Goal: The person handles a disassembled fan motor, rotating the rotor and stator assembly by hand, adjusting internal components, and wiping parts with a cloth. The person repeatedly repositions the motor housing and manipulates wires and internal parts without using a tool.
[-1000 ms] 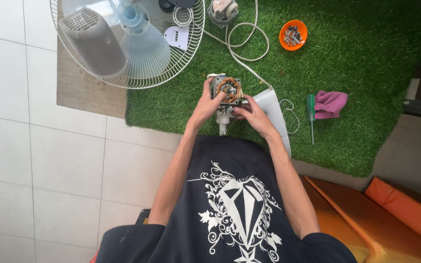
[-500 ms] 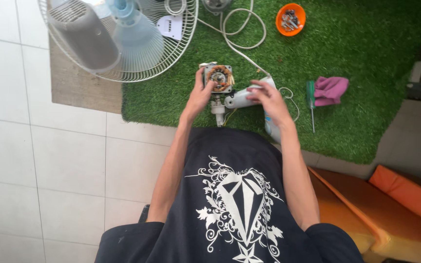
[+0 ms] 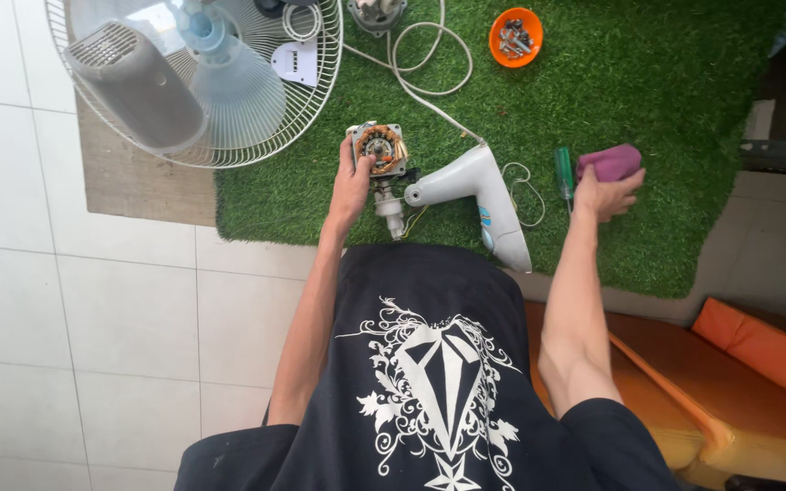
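Left hand gripped the fan motor, right hand grabbed the purple cloth, fingertips hidden under it; fan guard cut off up top

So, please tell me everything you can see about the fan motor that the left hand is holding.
The fan motor is a small, squarish unit with its cover off, so copper-coloured windings ring a round metal centre. It faces up toward the camera above the green artificial grass mat. The left hand grips it from its lower left side, thumb across the face. Below it a pale shaft part sticks out, and thin wires run toward the white fan neck housing lying beside it. Whether it rests on the mat cannot be told.
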